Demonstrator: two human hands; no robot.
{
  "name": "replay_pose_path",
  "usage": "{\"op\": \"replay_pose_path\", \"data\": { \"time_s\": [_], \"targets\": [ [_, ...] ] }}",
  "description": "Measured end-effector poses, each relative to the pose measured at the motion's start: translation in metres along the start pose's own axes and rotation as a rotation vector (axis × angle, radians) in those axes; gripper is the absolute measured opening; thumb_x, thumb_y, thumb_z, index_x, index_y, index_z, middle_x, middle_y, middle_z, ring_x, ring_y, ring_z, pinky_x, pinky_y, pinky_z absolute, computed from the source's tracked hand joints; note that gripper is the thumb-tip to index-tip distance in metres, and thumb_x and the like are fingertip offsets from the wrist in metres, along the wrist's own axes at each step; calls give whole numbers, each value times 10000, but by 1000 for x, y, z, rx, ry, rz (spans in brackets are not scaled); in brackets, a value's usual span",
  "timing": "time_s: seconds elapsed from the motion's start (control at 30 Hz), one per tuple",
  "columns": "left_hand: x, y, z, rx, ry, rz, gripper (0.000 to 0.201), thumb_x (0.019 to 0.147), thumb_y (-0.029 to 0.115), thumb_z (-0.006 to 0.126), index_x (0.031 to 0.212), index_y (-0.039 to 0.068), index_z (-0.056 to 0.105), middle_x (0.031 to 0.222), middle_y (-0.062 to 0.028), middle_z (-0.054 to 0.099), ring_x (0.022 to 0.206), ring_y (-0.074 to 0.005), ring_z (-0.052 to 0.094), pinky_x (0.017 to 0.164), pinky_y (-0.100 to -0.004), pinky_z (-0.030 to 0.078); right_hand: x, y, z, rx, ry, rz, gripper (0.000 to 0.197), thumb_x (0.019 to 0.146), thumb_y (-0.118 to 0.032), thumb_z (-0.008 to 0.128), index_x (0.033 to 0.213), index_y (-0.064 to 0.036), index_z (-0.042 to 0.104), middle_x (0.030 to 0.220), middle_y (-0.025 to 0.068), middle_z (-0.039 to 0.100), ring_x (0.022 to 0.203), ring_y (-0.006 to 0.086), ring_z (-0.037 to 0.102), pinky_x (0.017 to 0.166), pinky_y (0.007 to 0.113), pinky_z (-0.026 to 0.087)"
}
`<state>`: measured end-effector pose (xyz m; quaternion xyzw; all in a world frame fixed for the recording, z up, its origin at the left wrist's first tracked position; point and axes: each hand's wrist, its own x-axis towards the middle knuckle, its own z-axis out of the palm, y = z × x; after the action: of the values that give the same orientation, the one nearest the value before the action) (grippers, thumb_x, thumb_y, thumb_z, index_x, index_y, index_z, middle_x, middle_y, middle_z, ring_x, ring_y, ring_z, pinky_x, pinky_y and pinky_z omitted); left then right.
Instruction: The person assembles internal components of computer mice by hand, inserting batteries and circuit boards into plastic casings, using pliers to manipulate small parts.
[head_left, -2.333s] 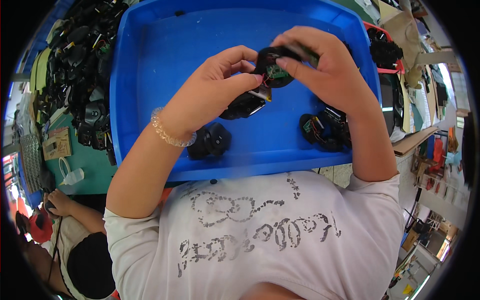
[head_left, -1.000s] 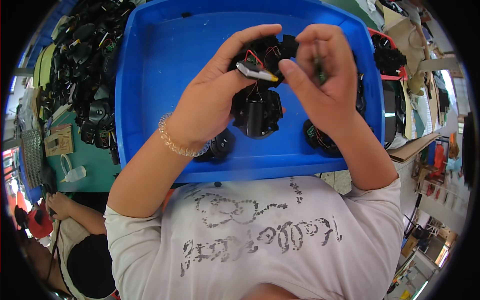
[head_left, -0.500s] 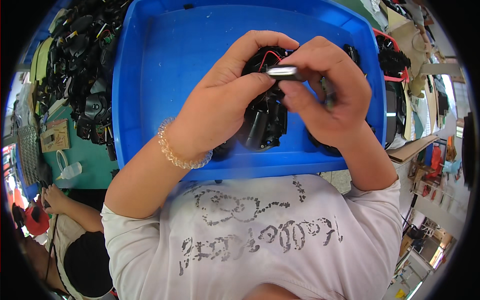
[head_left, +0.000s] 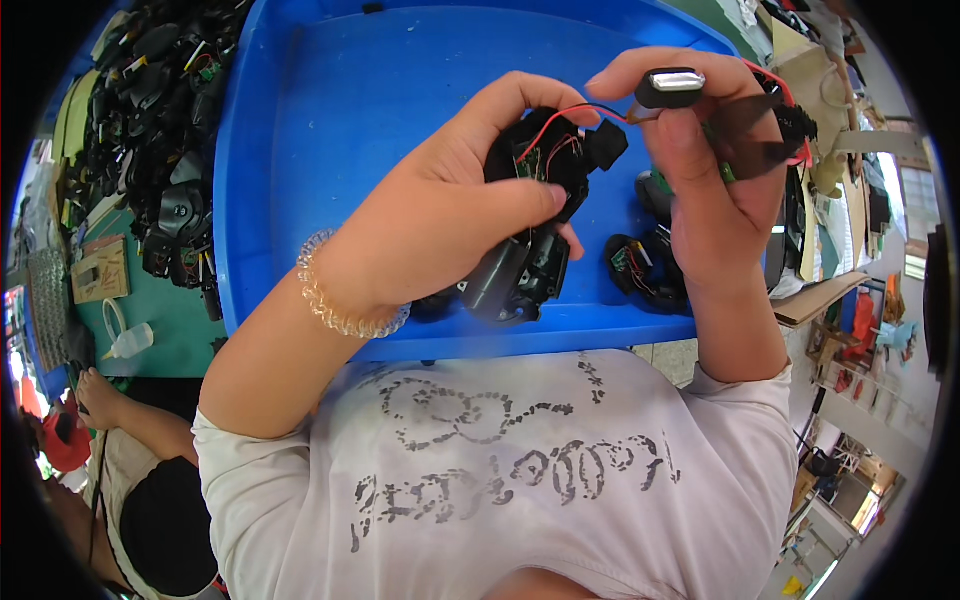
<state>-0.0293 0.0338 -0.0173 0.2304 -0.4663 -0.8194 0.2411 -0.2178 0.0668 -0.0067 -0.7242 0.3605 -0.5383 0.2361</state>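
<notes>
From where I stood, a co-worker's hand [head_left: 97, 398] was at the far left, below a small clear bottle [head_left: 131, 341] on the green table [head_left: 172, 345]. A heap of black parts [head_left: 150, 130] spread beyond, beside the blue tray [head_left: 400, 70]. Over the tray, the person's left hand [head_left: 430, 220] had closed around an opened black housing [head_left: 515, 265], the thumb pressed across it. A red wire [head_left: 545, 128] and a black one rose rightward from the housing to a silver-ended block [head_left: 672, 87]. Another wired black piece [head_left: 630, 262] lay on the tray floor, further right. The right hand [head_left: 710, 190] was pinching the block between thumb and fingers, above the tray. It also had a dark, flat object [head_left: 742, 118] against its fingers, too unclear to name.
</notes>
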Motion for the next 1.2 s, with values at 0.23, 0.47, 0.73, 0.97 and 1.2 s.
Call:
{"op": "replay_pose_path", "data": {
  "time_s": [0.23, 0.47, 0.73, 0.97, 1.2],
  "targets": [
    [0, -9, 3, 46, -13, -20, 384, 808, -26, 499, 1172, 81, 439, 1005, -76, 529, 713, -142, 609, 641, -271, 523, -3, 3, -3, 257, -38, 165, 199, 932, -130, 477, 1082, 1, 484, 906, 150, 620, 585, 43, 460, 509, 186, 324],
    [2, -5, -2, 7, 12, -4, 422, 836, 9, 507, 1237, 91, 406, 1140, -99, 485, 742, -219, 636, 653, -306, 547, -8, 9, 0, 45, 100, 195, 206, 899, -33, 480, 1096, 28, 491, 901, 89, 589, 764, 83, 521, 653, 211, 400],
    [4, -5, -4, -45, -4, -14, 326, 875, 77, 519, 1189, 82, 431, 1066, -94, 520, 688, -215, 643, 591, -291, 541, 11, 14, -17, -169, -266, -169, 252, 818, 65, 531, 1066, 48, 573, 918, 92, 580, 731, 92, 490, 612, 191, 364],
    [3, -4, -4, -31, -76, -80, 321, 880, 94, 527, 1187, 81, 432, 1062, -86, 539, 687, -206, 643, 582, -297, 538, 7, 9, -21, -247, -250, -6, 209, 807, 25, 582, 1015, 39, 599, 915, 91, 579, 669, 91, 472, 551, 194, 337],
    [2, -5, -4, 51, -39, -50, 454, 827, 24, 579, 1238, 87, 396, 1030, -83, 558, 712, -179, 639, 624, -294, 539, 9, -4, -13, -372, -195, -168, 161, 795, -54, 660, 910, 23, 577, 839, 99, 581, 615, 104, 467, 511, 217, 345]
  ]
}}
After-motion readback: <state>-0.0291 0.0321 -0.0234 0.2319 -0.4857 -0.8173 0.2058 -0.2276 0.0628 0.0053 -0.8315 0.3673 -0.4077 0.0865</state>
